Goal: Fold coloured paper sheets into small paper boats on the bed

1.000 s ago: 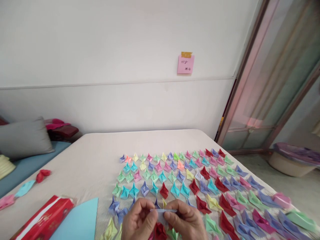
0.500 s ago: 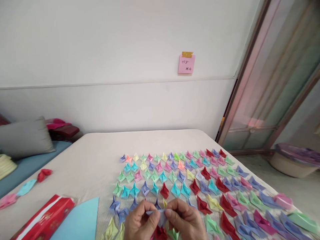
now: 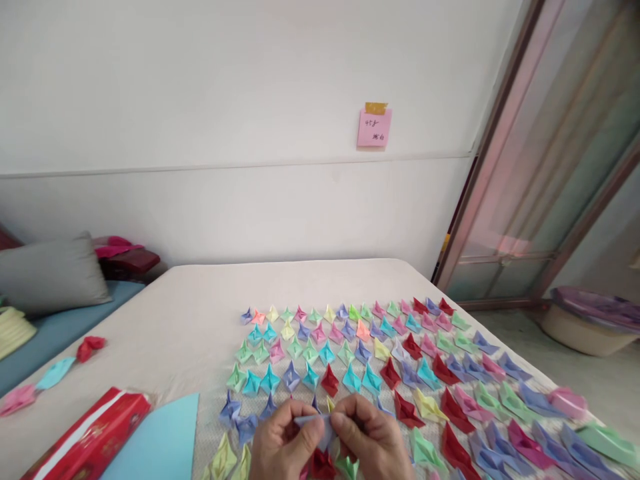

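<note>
Between the fingertips of both hands is a small pale blue-purple folded paper point(image 3: 324, 430), near the bottom centre. My left hand point(image 3: 289, 441) pinches its left side between thumb and fingers. On its right side, my right hand point(image 3: 371, 439) has a similar closed pinch. Parts of the paper are hidden behind the thumbs. Rows of folded paper boats in many colours surround the hands on the table, among them a dark red boat point(image 3: 329, 381) just beyond them and a yellow-green boat point(image 3: 220, 457) to their left.
The cream-covered table point(image 3: 165, 313) meets a white wall bearing a pink note point(image 3: 375, 128). At left lie a red packet point(image 3: 95, 433), a light blue sheet point(image 3: 160, 440) and coloured paper pieces. A grey cushion point(image 3: 53, 277) is farther left; a lined tub point(image 3: 590, 327) stands at right.
Both hands keep their pinch on the paper, with only slight finger movement. The left tip of the paper shows a little more above my left thumb.
</note>
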The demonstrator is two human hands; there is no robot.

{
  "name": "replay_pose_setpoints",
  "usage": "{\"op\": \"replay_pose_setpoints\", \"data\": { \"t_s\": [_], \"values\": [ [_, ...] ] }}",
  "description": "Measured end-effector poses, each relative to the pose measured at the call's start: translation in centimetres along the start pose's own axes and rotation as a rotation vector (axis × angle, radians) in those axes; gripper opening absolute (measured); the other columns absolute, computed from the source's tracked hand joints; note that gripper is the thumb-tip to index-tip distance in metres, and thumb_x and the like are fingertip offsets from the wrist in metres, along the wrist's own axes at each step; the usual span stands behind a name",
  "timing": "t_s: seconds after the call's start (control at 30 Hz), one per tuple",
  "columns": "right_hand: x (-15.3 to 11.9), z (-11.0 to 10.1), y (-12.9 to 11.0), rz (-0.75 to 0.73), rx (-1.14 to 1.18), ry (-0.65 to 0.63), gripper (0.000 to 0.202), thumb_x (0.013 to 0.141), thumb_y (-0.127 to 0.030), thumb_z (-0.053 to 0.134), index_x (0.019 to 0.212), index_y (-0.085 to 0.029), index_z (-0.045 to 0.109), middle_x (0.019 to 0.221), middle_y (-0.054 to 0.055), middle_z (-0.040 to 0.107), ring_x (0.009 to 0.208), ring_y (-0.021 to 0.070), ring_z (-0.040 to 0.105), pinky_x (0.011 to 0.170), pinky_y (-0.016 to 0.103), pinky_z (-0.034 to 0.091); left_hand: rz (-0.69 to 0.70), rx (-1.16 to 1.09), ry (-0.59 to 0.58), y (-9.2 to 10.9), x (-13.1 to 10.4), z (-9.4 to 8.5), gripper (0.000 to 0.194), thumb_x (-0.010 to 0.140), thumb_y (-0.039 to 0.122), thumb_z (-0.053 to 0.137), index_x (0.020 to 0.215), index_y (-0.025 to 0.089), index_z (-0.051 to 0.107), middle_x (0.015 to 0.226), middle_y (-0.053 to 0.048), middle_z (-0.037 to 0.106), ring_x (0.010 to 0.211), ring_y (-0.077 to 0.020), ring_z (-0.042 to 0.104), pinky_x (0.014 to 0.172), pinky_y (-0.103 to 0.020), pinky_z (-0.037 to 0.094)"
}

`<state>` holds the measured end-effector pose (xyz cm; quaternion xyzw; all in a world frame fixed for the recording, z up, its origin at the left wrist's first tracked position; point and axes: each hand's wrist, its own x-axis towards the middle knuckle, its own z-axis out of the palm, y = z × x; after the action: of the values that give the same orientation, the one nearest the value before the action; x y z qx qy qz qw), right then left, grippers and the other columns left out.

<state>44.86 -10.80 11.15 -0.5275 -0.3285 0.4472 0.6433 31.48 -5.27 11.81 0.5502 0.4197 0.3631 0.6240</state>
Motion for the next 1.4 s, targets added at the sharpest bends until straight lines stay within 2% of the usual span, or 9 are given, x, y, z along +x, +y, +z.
{"op": "replay_pose_setpoints", "data": {
  "t_s": [0.27, 0.43, 0.63, 0.77, 0.87, 0.97, 1.07, 1.17, 1.4],
  "values": [
    [-0.1, 0.1, 0.1, 0.038, 0.064, 0.022, 0.048, 0.062, -0.059, 0.079, 0.060, -0.016, 0.058, 0.042, -0.008, 0.045, 0.040, 0.0058, 0.035, 0.044, 0.020, 0.023, -0.012, -0.196, 0.036, -2.1, 0.6, -0.8, 0.044, 0.062, 0.053, 0.080, 0.052, 0.014, 0.062, 0.048, 0.006, 0.039, 0.051, -0.0098, 0.032, 0.050, -0.021, 0.027],
    [0.0, 0.1, 0.0, 0.081, 0.109, 0.027, 0.052, 0.056, -0.061, 0.082, 0.056, -0.016, 0.056, 0.040, -0.009, 0.044, 0.038, 0.0054, 0.034, 0.043, 0.020, 0.024, -0.097, -0.294, 0.022, -1.5, 0.5, -0.5, 0.044, 0.058, 0.051, 0.084, 0.051, 0.013, 0.062, 0.045, 0.007, 0.040, 0.047, -0.0078, 0.033, 0.047, -0.020, 0.027],
    [0.5, -0.3, 0.7, 0.097, 0.133, 0.087, 0.050, 0.057, -0.059, 0.082, 0.057, -0.016, 0.056, 0.037, -0.009, 0.044, 0.035, 0.0043, 0.032, 0.041, 0.019, 0.020, -0.062, -0.469, -0.102, -0.5, 0.2, 0.9, 0.031, 0.057, 0.037, 0.089, 0.073, 0.016, 0.074, 0.060, -0.003, 0.071, 0.057, -0.0158, 0.062, 0.060, -0.025, 0.045],
    [0.5, -0.3, 0.8, 0.064, 0.103, 0.091, 0.047, 0.062, -0.059, 0.079, 0.058, -0.016, 0.058, 0.039, -0.007, 0.047, 0.036, 0.0058, 0.035, 0.041, 0.019, 0.025, -0.106, -0.456, -0.177, 0.0, 0.0, 1.3, 0.032, 0.058, 0.039, 0.087, 0.076, 0.014, 0.077, 0.056, -0.004, 0.072, 0.055, -0.0203, 0.066, 0.060, -0.031, 0.049],
    [0.1, 0.0, 0.6, -0.094, -0.011, 0.164, 0.033, 0.070, -0.049, 0.077, 0.075, -0.018, 0.069, 0.056, -0.002, 0.060, 0.046, 0.0112, 0.049, 0.046, 0.022, 0.038, -0.039, -0.319, -0.078, 0.0, 0.0, 1.0, 0.033, 0.061, 0.043, 0.084, 0.073, 0.014, 0.076, 0.059, -0.004, 0.072, 0.057, -0.0192, 0.065, 0.059, -0.028, 0.049],
    [-0.5, 0.2, 0.4, -0.435, -0.259, 0.250, 0.011, 0.080, -0.029, 0.069, 0.090, -0.025, 0.072, 0.076, 0.002, 0.066, 0.061, 0.0160, 0.058, 0.058, 0.026, 0.047, 0.067, -0.116, 0.041, -0.3, -0.1, 0.5, 0.032, 0.068, 0.047, 0.077, 0.073, 0.016, 0.073, 0.060, -0.003, 0.072, 0.057, -0.0179, 0.064, 0.056, -0.024, 0.049],
    [-0.8, 0.4, 0.7, -0.682, -0.414, 0.216, 0.018, 0.083, -0.014, 0.062, 0.092, -0.027, 0.072, 0.092, 0.006, 0.067, 0.074, 0.0187, 0.064, 0.062, 0.026, 0.050, 0.145, 0.001, 0.072, -0.9, 0.0, 0.4, 0.027, 0.074, 0.045, 0.073, 0.074, 0.019, 0.070, 0.055, -0.001, 0.070, 0.055, -0.0189, 0.066, 0.056, -0.024, 0.050],
    [-0.8, 0.5, 1.3, -0.742, -0.490, 0.189, 0.024, 0.082, -0.009, 0.061, 0.096, -0.027, 0.071, 0.097, 0.008, 0.067, 0.081, 0.0215, 0.065, 0.065, 0.028, 0.053, 0.189, 0.055, 0.066, -1.4, 0.0, 0.7, 0.020, 0.074, 0.040, 0.072, 0.075, 0.021, 0.071, 0.058, -0.001, 0.073, 0.060, -0.0200, 0.069, 0.060, -0.023, 0.052],
    [-0.7, 0.4, 1.1, -0.749, -0.532, 0.171, 0.016, 0.083, -0.009, 0.058, 0.085, -0.025, 0.062, 0.083, 0.002, 0.060, 0.060, 0.0139, 0.056, 0.056, 0.024, 0.048, 0.222, 0.118, 0.088, -2.4, 0.1, 0.8, 0.014, 0.077, 0.036, 0.067, 0.075, 0.022, 0.071, 0.059, -0.002, 0.074, 0.055, -0.0191, 0.067, 0.054, -0.022, 0.051]
  ]
}}
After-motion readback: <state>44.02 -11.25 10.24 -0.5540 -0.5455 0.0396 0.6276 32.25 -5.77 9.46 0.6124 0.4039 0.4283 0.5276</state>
